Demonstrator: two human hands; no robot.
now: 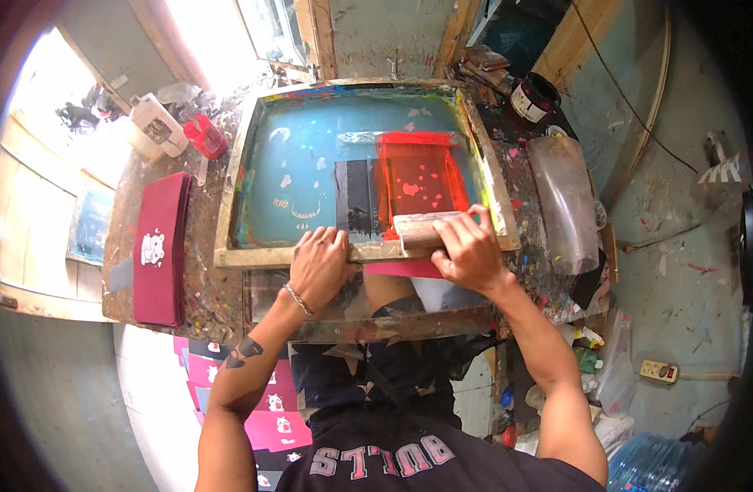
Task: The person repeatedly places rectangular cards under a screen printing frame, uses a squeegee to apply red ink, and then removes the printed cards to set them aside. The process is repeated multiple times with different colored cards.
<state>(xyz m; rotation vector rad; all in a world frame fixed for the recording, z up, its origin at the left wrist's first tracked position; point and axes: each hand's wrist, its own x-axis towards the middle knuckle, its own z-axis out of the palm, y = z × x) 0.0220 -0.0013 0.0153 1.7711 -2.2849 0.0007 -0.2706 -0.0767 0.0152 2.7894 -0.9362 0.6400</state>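
A wooden screen-printing frame (231, 176) with blue mesh (298, 176) lies on the paint-stained table. Small pale shapes show in the mesh, and wet red ink (442, 182) covers a rectangle on its right side, beside a strip of dark tape (356, 197). My right hand (473, 250) is closed around a wooden squeegee (417, 232), held at the near end of the red ink. My left hand (319, 264) grips the frame's near rail, fingers curled over it; its thumb is partly hidden. Below the near rail, a pink piece (403, 269) sticks out from under the frame.
Left on the table are a stack of maroon fabric pieces (162, 254), a red cup (204, 136) and a white jug (157, 127). At right lie a dark ink tub (534, 99) and clear plastic sheeting (562, 205). Printed pink and black pieces (276, 402) cover the floor at lower left.
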